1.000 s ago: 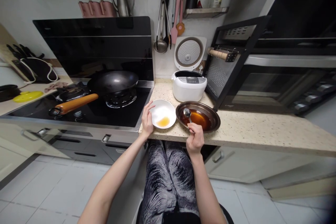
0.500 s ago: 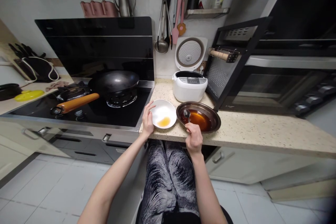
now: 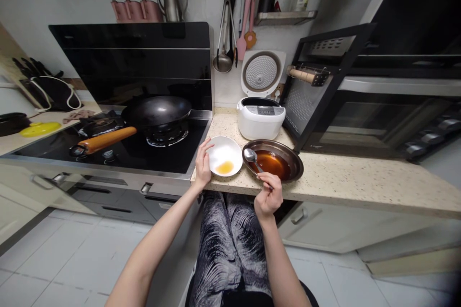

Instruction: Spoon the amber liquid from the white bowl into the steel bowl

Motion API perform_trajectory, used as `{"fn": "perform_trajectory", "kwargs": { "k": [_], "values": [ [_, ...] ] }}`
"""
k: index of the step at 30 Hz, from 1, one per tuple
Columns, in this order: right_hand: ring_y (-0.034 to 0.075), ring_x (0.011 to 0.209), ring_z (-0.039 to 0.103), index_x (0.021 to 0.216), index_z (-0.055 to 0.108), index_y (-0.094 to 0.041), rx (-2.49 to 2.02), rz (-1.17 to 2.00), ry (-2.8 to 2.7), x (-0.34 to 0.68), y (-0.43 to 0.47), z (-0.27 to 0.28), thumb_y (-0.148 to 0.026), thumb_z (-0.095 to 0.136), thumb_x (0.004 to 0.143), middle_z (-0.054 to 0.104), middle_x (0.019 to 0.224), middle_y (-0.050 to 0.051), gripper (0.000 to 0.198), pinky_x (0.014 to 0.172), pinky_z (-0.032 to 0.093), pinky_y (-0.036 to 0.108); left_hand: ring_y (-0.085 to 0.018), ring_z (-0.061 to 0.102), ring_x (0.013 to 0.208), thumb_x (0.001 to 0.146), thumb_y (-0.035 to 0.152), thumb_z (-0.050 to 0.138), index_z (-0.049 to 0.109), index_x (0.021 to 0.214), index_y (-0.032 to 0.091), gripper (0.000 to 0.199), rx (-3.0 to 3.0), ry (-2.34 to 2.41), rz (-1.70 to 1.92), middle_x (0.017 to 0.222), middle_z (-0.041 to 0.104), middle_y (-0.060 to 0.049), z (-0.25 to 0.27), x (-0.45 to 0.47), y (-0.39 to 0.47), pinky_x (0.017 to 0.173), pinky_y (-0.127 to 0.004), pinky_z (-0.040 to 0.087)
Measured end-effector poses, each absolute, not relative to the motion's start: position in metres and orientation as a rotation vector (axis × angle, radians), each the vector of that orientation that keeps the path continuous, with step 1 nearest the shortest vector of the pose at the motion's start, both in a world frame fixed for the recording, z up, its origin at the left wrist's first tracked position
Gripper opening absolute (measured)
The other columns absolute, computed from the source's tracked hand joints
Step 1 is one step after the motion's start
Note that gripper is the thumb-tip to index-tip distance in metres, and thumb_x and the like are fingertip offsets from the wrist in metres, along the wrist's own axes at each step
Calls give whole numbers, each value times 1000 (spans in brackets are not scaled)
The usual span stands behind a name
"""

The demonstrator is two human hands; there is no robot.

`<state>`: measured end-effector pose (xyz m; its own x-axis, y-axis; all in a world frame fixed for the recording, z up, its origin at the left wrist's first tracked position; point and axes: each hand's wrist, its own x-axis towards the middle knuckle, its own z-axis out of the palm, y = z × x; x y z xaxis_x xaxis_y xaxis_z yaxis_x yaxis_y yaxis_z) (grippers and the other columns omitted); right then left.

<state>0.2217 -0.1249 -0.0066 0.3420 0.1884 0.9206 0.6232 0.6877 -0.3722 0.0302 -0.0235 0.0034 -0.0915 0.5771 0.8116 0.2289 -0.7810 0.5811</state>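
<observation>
My left hand (image 3: 203,162) grips the left rim of a white bowl (image 3: 218,150), which stands on the counter. A small pool of amber liquid (image 3: 225,167) lies at the bottom of that bowl. In my right hand (image 3: 268,194) is a metal spoon (image 3: 250,155), held by its handle. The spoon's head is over the left part of a dark metal basin (image 3: 297,163), close to the white bowl's right rim. Reddish-brown liquid (image 3: 275,164) fills the bottom of the basin. Whether the spoon carries any liquid I cannot tell.
Behind the bowls stands a white rice cooker (image 3: 261,122) with its lid up. A black wok (image 3: 158,110) rests on the stove to the left, its wooden handle (image 3: 108,139) pointing toward the front. An oven (image 3: 382,115) and a black rack (image 3: 306,91) stand at the right.
The spoon's head has moved left and up from above the liquid toward the white bowl. My right hand has turned and shifted slightly. My left hand and the white bowl have stayed put.
</observation>
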Motion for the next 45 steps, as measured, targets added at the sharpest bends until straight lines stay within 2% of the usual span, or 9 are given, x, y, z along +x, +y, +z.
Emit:
{"fn": "perform_trajectory", "kwargs": {
  "k": [6, 14, 22, 31, 38, 45],
  "values": [
    [17, 83, 67, 101, 60, -22, -864, -89, -1384, 203, -125, -6, -17, 40, 102, 67, 89, 5, 20, 74, 57, 33, -30, 53, 137, 105, 38, 36, 66, 122, 19, 40, 1930, 878, 1953, 144, 58, -14, 3, 30, -24, 117, -54, 38],
    [18, 88, 67, 106, 62, -21, -872, -97, -1464, 198, -114, -13, -11, 39, 99, 67, 92, 6, 26, 78, 55, 32, -29, 54, 137, 105, 36, 35, 66, 121, 19, 39, 1958, 836, 1967, 143, 58, -15, 3, 30, -26, 116, -53, 40],
    [13, 72, 63, 97, 61, -21, -979, 172, -1384, 209, -119, -9, -27, 39, 104, 66, 88, 3, 23, 70, 53, 27, -30, 55, 136, 105, 38, 34, 66, 120, 20, 39, 1985, 836, 1982, 143, 59, -15, 4, 31, -27, 115, -55, 41],
    [12, 69, 64, 96, 61, -20, -901, 460, -1117, 188, -119, -15, -39, 46, 103, 67, 85, 2, 25, 70, 54, 26, -29, 54, 137, 105, 36, 35, 65, 121, 20, 38, 1976, 828, 1977, 144, 58, -15, 5, 31, -29, 115, -54, 41],
    [13, 71, 64, 96, 59, -19, -865, 482, -983, 172, -120, -14, -41, 46, 103, 66, 87, 3, 26, 68, 55, 26, -29, 54, 136, 105, 39, 35, 66, 120, 19, 40, 1939, 859, 1983, 143, 59, -15, 4, 31, -26, 116, -54, 40],
    [13, 71, 64, 96, 59, -19, -868, 371, -963, 177, -124, -6, -39, 46, 103, 66, 88, 3, 25, 69, 54, 27, -29, 53, 138, 105, 40, 35, 66, 122, 19, 41, 1923, 871, 1971, 145, 57, -14, 3, 29, -24, 118, -54, 38]
  ]
}}
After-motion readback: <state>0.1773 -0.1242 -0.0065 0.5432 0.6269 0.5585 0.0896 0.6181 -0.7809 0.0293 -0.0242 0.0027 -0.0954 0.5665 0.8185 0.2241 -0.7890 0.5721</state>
